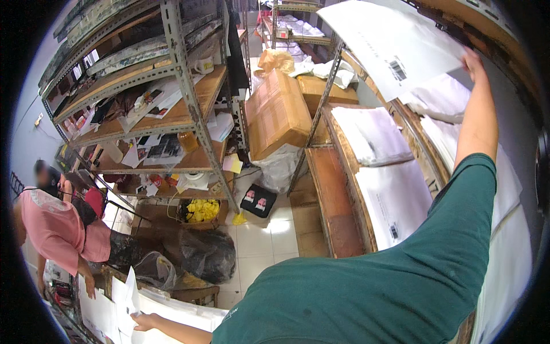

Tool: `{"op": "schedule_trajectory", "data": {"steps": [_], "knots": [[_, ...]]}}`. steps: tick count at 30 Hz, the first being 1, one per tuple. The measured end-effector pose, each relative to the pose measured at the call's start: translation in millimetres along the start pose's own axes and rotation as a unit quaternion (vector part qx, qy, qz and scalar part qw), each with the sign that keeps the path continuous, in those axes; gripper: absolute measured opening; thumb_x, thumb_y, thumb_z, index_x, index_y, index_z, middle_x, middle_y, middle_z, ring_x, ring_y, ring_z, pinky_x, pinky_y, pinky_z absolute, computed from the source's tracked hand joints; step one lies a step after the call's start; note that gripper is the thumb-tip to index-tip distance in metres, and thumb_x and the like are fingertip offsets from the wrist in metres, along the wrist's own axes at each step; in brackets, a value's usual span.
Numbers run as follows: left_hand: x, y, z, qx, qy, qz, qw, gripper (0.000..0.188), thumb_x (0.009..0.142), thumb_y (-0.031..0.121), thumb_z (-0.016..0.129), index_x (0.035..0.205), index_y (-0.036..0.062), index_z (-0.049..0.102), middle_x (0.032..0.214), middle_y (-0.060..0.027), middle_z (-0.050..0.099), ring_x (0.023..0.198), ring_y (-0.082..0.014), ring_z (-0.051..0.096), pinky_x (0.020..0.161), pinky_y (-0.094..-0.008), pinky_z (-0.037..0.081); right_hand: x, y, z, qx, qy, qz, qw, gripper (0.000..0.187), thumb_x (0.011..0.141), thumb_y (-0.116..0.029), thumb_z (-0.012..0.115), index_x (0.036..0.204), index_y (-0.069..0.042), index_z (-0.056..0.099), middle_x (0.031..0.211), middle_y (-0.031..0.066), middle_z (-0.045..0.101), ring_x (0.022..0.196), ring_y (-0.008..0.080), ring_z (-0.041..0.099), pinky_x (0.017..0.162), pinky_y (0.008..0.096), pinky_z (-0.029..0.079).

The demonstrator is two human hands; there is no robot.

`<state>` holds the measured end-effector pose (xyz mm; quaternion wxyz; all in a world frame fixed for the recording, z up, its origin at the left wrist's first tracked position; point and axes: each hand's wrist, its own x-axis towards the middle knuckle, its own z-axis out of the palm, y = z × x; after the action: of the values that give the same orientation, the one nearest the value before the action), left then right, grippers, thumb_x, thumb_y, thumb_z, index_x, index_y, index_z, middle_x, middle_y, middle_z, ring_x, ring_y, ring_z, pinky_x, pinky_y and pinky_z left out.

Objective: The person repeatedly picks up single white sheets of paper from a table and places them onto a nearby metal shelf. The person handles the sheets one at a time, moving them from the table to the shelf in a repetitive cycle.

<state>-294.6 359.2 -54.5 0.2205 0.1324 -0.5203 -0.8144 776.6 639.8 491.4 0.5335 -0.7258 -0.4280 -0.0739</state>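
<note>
**Hand raised to shelf, white mailer held**

Right hand (473,62), yours, is up at the right-side shelf rack (344,143), fingers closed on the edge of a large white mailer bag (381,40) held high above the stacks. Left hand (144,322) pinches a white sheet (129,298) low at left. Risk: the mailer, gripped by one edge only, may sag or slip. It looks flat, thin, glossy, with a printed label.
</note>
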Motion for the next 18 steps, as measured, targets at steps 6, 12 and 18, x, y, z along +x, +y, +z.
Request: {"op": "schedule_trajectory", "data": {"steps": [6, 12, 18], "knots": [[-71.2, 44.3, 31.9, 0.100, -0.097, -0.014, 0.990, 0.071, 0.077, 0.010, 0.064, 0.131, -0.0110, 0.024, 0.117, -0.0247, 0.047, 0.099, -0.0307, 0.054, 0.082, -0.0411, 0.046, 68.7, 123.7, -57.0, -0.151, 0.054, 0.053, 0.986, 0.059, 0.069, -0.008, 0.047, 0.127, -0.017, 0.047, 0.090, 0.0068, 0.060, 0.069, 0.0174, 0.055, 0.051, 0.0319, 0.046], [-130.9, 84.6, 59.9, 0.092, -0.200, -0.029, 0.975, 0.062, 0.083, 0.015, 0.056, 0.132, -0.0090, 0.026, 0.129, -0.0206, 0.039, 0.113, -0.0294, 0.045, 0.093, -0.0413, 0.038, 39.9, 140.5, -23.7, -0.192, 0.052, 0.127, 0.972, 0.056, 0.073, -0.008, 0.045, 0.129, -0.012, 0.044, 0.118, 0.0118, 0.053, 0.095, 0.0259, 0.057, 0.063, 0.0367, 0.051], [-167.3, 105.5, 77.9, 0.072, -0.366, -0.080, 0.924, 0.055, 0.084, 0.010, 0.053, 0.132, -0.0037, 0.032, 0.129, -0.0179, 0.040, 0.111, -0.0266, 0.047, 0.094, -0.0354, 0.038, 39.5, 142.4, -24.5, -0.295, 0.006, 0.119, 0.948, 0.056, 0.073, -0.008, 0.045, 0.130, -0.011, 0.042, 0.125, 0.0128, 0.049, 0.103, 0.0273, 0.055, 0.070, 0.0389, 0.051]]}}
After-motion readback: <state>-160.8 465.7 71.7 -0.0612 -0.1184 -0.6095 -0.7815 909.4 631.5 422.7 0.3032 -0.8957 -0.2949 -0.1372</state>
